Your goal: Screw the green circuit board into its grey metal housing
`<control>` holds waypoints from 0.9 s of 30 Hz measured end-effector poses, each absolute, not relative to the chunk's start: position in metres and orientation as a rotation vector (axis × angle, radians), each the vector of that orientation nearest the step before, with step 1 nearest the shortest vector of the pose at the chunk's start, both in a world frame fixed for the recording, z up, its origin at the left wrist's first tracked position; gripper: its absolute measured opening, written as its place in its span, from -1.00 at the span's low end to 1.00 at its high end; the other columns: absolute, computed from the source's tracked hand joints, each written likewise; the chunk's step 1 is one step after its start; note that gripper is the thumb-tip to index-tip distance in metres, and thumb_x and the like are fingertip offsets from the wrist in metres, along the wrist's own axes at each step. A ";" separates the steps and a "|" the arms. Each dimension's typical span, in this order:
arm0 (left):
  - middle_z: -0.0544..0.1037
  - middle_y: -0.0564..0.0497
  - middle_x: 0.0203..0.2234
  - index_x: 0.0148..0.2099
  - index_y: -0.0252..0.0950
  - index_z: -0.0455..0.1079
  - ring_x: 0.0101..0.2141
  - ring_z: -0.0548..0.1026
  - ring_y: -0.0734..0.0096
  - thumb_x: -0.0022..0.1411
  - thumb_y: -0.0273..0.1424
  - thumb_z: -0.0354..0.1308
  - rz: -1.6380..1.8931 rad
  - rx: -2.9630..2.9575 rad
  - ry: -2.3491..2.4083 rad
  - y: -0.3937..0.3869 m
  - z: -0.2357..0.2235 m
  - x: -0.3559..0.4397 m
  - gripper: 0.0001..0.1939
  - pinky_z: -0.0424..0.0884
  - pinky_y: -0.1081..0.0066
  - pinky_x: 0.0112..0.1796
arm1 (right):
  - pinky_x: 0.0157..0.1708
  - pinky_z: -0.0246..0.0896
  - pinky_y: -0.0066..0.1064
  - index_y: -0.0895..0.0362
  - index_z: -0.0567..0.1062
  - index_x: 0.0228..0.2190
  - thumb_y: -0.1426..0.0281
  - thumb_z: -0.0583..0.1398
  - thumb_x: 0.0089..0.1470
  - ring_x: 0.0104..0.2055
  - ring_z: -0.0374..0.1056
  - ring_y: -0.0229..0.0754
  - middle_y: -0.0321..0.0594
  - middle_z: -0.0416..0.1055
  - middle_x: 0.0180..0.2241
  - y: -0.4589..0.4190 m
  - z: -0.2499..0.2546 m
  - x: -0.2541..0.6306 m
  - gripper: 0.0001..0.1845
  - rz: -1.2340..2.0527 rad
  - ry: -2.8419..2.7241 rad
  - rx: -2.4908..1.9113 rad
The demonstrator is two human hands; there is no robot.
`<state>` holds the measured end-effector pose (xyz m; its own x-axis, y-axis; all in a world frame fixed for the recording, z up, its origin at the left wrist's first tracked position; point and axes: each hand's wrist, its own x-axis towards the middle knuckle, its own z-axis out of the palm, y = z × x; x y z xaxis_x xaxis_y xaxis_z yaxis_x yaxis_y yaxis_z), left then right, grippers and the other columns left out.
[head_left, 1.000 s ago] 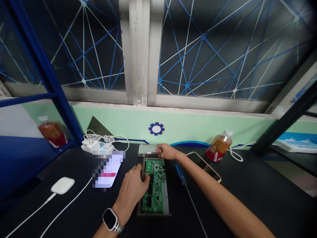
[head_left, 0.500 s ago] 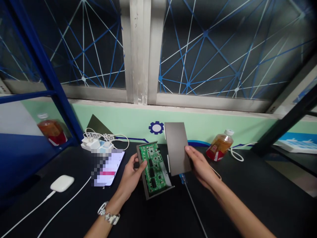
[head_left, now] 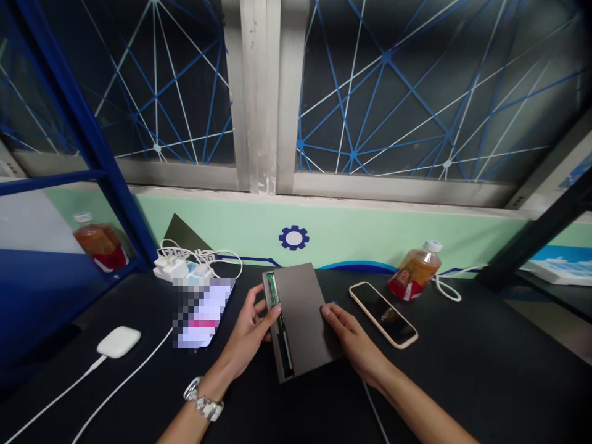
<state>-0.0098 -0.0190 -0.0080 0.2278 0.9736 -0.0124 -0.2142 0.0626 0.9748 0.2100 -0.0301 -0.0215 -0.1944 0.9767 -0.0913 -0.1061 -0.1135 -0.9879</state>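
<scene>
A grey metal lid (head_left: 300, 320) now lies over a metal case (head_left: 282, 364), leaving a narrow strip of green circuit board (head_left: 274, 290) showing along its left side. The rest of the board is hidden. My left hand (head_left: 247, 336) grips the case's left edge, its thumb at the gap beside the board. My right hand (head_left: 354, 342) holds the lid's right edge. Just past those fingers, a blue-handled screwdriver (head_left: 333, 303) is mostly covered, and its thin shaft (head_left: 372, 412) runs toward the bottom of the view.
A black phone in a beige case (head_left: 383, 314) lies right of the lid, with a tea bottle (head_left: 414, 272) behind it. To the left are a pixelated phone (head_left: 203, 311), a white power bank (head_left: 119, 342) with a cable, and a white charger block (head_left: 178, 270).
The lid has come down from upright in my right hand and now rests over the board. The case has turned straighter, and the phone at right is now uncovered.
</scene>
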 end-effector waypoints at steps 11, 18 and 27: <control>0.43 -0.16 0.07 0.25 -0.05 0.00 -0.30 0.55 0.36 0.24 -0.19 0.20 1.097 1.088 0.837 -0.022 -0.010 -0.006 -0.37 0.41 0.51 -0.46 | -0.42 0.27 -0.45 0.09 0.41 -0.30 -0.01 0.17 0.12 -0.43 0.38 -0.23 -0.33 0.42 -0.45 -0.037 -0.016 0.203 -0.60 1.477 -1.263 -1.083; 0.44 -0.17 0.08 0.27 -0.07 0.00 -0.21 0.56 0.24 0.24 -0.16 0.18 1.146 1.143 0.839 -0.023 -0.010 0.002 -0.36 0.50 0.31 -0.28 | -0.59 0.46 -0.31 -0.08 0.28 0.10 0.07 0.20 0.11 -0.23 0.46 0.00 -0.13 0.44 -0.13 -0.050 -0.009 0.199 -0.45 1.677 -1.193 -1.052; 0.48 -0.09 -0.10 0.01 -0.21 0.41 -0.14 0.46 0.24 0.33 -0.24 0.01 1.202 1.986 1.449 0.007 -0.014 -0.065 -0.70 0.39 0.29 -0.13 | -0.26 0.51 -0.11 -0.13 0.04 0.27 0.23 0.26 0.10 -0.10 0.48 0.03 -0.14 0.45 0.00 -0.050 -0.002 0.207 -0.21 1.455 -1.314 -0.959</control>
<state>-0.0646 0.0074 -0.0139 0.0914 0.9106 0.4030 0.5644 -0.3808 0.7324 0.2068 -0.0497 -0.0017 -0.2703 0.9623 0.0319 -0.1298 -0.0036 -0.9915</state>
